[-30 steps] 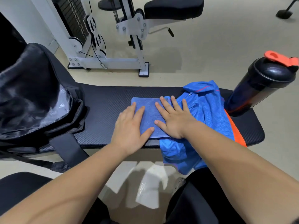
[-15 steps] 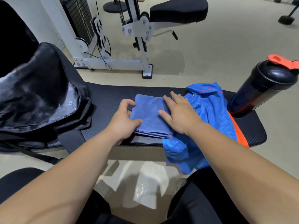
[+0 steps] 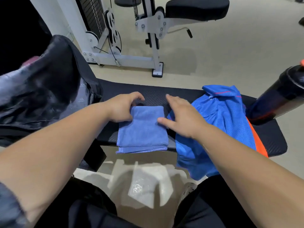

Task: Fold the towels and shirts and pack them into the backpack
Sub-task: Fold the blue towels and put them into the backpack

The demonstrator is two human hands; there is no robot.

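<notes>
A folded blue towel (image 3: 142, 129) lies in the middle of the black bench (image 3: 156, 93), its near edge hanging slightly over the front. My left hand (image 3: 122, 107) curls around the towel's far left corner, thumb on top. My right hand (image 3: 181, 116) is spread flat at the towel's right edge, thumb touching the cloth. A crumpled bright blue shirt (image 3: 218, 119) lies just right of it, over an orange garment (image 3: 259, 143). The black backpack (image 3: 41, 89) stands on the bench's left end, its top gaping.
A dark shaker bottle (image 3: 279, 97) with an orange cap stands at the bench's right end. A white gym machine (image 3: 125, 59) with a padded seat stands on the floor behind. My knees are close under the bench's front edge.
The towel has become narrower and shifted toward the near edge. My left hand went from lying flat to gripping its left corner. My right hand slid off to the right edge.
</notes>
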